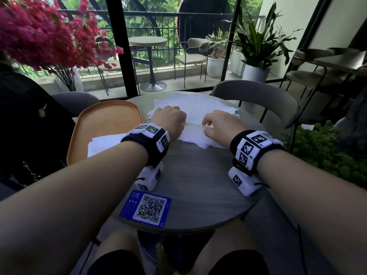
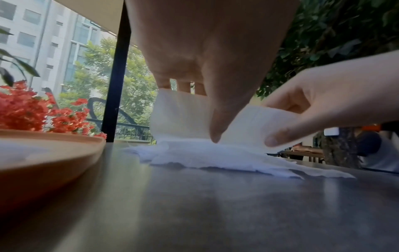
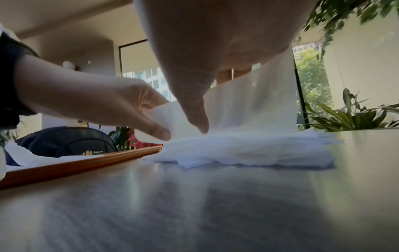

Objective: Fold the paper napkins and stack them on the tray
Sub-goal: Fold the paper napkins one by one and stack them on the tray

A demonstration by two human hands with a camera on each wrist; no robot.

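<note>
From the head camera the fingertips of both hands are hidden behind the knuckles, and the fold line runs under them. The wrist views fill this in: the left hand (image 1: pixel 168 121) pinches a raised flap of the top paper napkin (image 2: pixel 179 116) between thumb and fingers, and the right hand (image 1: pixel 222 125) pinches the same flap further along (its thumb tip pressed down at the crease). That napkin lies on a loose pile of unfolded napkins (image 1: pixel 198 106) at the far middle of the round grey table (image 1: pixel 194 175); how many sheets are in the pile is hard to make out.

The orange tray (image 1: pixel 107 116) sits to the left, overhanging the table edge, with folded napkins (image 1: pixel 105 143) at its near end, partly covered by the left forearm. A blue QR-code card (image 1: pixel 147 208) lies at the near rim. A dark backpack (image 1: pixel 29 126) stands just beside the tray, pink flowers (image 1: pixel 39 32) above it, and a grey chair (image 1: pixel 258 96) behind the table.
</note>
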